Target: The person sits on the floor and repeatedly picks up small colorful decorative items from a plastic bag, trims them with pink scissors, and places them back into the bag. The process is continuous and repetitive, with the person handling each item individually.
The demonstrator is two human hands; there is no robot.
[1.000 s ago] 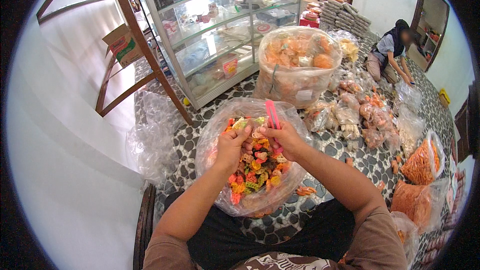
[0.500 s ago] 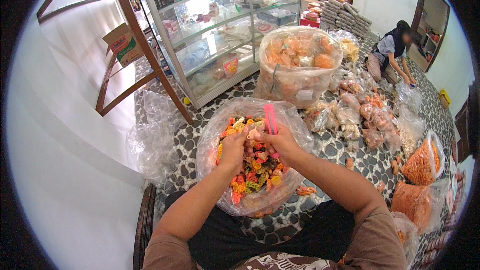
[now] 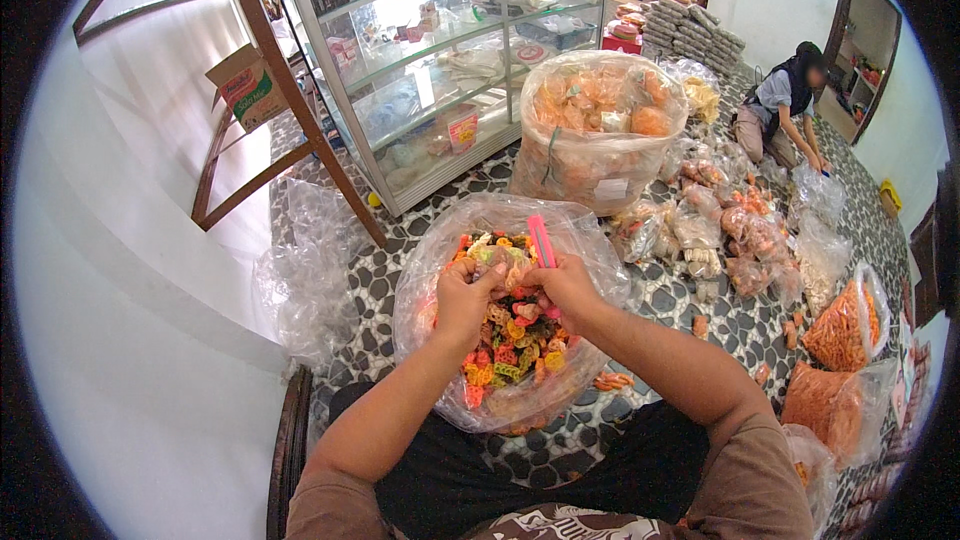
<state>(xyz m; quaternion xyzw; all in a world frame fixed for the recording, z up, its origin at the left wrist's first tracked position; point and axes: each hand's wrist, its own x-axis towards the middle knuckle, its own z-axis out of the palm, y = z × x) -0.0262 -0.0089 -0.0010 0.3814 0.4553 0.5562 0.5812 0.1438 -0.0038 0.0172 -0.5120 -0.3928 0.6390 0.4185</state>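
A large clear plastic bag [image 3: 425,230] stands open on the floor before me, full of red, yellow, orange and green snack pieces [image 3: 512,352]. Above its mouth my hands meet over a small clear plastic bag [image 3: 508,262] with pale contents. My left hand [image 3: 463,298] pinches one side of this small bag. On the other side the fingertips of my right hand [image 3: 568,290] touch it. That same hand is closed round a long pink tool, seemingly a stapler [image 3: 541,240], which sticks up past the fist. My fingers partly hide the small bag.
Beyond stands a tall sack [image 3: 600,175] of packed orange snacks. A glass display cabinet [image 3: 440,180] is behind, left of it. Filled bags [image 3: 750,230] lie right, near a kneeling person [image 3: 778,105]. Orange snack bags [image 3: 845,325] sit nearer; loose plastic [image 3: 300,280] lies left.
The small bag now shows more clearly between my fingers, above the snacks. The pink tool's top has dipped slightly. My arms have barely moved.
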